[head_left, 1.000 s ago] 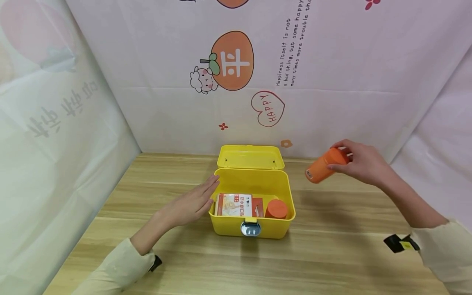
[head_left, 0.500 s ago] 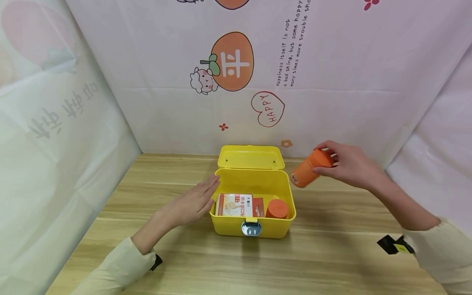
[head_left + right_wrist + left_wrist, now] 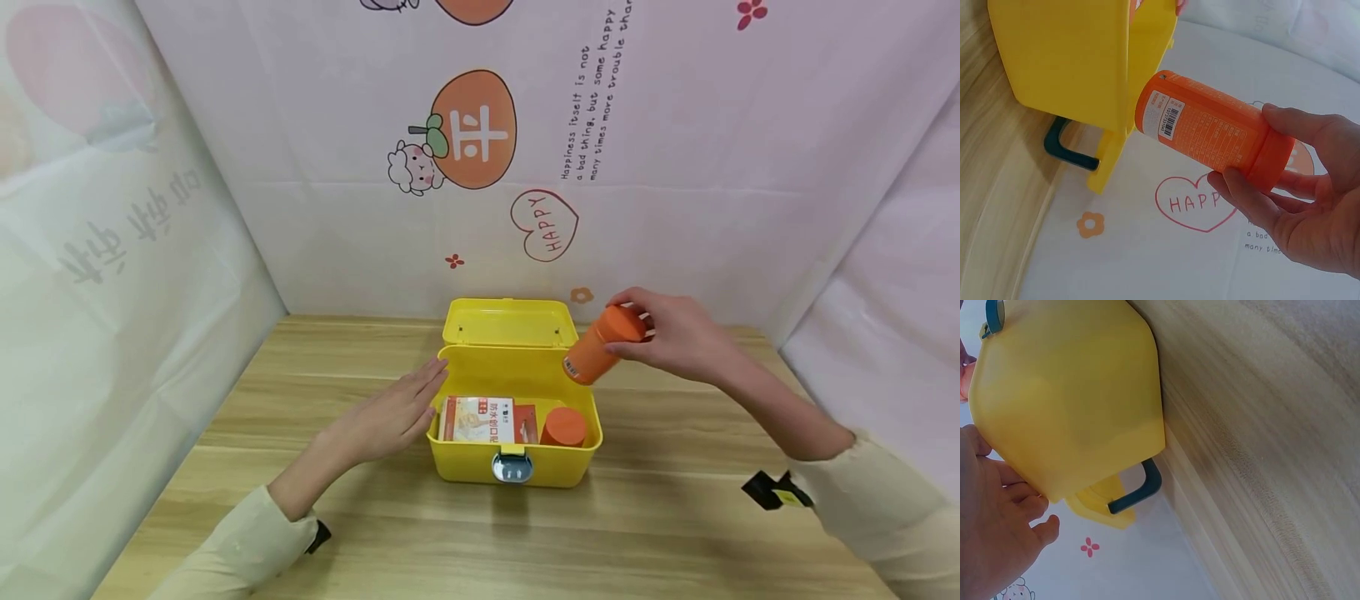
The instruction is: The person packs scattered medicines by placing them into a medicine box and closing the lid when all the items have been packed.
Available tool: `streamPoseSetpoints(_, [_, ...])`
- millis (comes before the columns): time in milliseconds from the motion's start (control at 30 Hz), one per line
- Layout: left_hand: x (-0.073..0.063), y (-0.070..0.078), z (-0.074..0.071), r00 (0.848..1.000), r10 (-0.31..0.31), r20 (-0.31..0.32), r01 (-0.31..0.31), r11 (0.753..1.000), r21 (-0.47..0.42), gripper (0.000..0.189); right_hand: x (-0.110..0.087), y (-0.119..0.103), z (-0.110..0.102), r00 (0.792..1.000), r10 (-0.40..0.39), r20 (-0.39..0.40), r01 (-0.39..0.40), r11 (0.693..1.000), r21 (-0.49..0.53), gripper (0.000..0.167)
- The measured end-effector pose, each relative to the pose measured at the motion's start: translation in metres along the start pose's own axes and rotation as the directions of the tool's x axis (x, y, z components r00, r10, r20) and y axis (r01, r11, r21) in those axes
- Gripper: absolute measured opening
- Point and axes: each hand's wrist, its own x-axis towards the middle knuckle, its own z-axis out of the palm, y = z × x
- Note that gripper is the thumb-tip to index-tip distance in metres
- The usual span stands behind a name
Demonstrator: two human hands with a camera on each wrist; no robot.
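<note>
An orange pill bottle (image 3: pixel 592 354) with a barcode label is gripped near its cap by my right hand (image 3: pixel 671 333). It tilts with its base down and left, over the right rim of a yellow box (image 3: pixel 465 462) whose lid (image 3: pixel 510 323) stands open at the back. In the right wrist view the thumb and fingers pinch the bottle (image 3: pixel 1204 125) around the cap end. My left hand (image 3: pixel 382 417) rests with extended fingers against the box's left rim. Inside the box lie a white bandage box (image 3: pixel 476 419), a red packet (image 3: pixel 525 423) and a second orange-capped bottle (image 3: pixel 564 427).
The box stands on a wooden table (image 3: pixel 480 542) near the back wall cloth (image 3: pixel 675 125), with side cloths left and right. A metal latch (image 3: pixel 512 468) hangs at the box's front. A dark green handle (image 3: pixel 1054 140) juts from the lid.
My right hand has carried the orange pill bottle leftward, from beside the yellow box to above its right rim. The left hand stays at the box's left rim.
</note>
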Motion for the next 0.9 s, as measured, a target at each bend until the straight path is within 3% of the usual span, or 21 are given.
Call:
streamPoseSetpoints(367, [-0.001,-0.001,0.001,1.000,-0.001,0.009,0.001,1.000,-0.019,0.060,0.015,-0.008,0.017,0.999,-0.022,0.045,0.023,1.000,-0.004,0.049])
streamPoseSetpoints(667, [-0.001,-0.004,0.003,1.000,0.011,-0.012,-0.012,1.000,-0.025,0.060,0.028,-0.017,0.036,0.993,-0.099,0.066,0.103,0.992,-0.066,0.051])
streamPoseSetpoints(900, [0.000,-0.005,0.003,1.000,0.011,-0.013,-0.011,0.999,-0.032,0.060,0.035,-0.022,0.046,0.988,-0.108,0.110,0.120,0.987,-0.107,0.050])
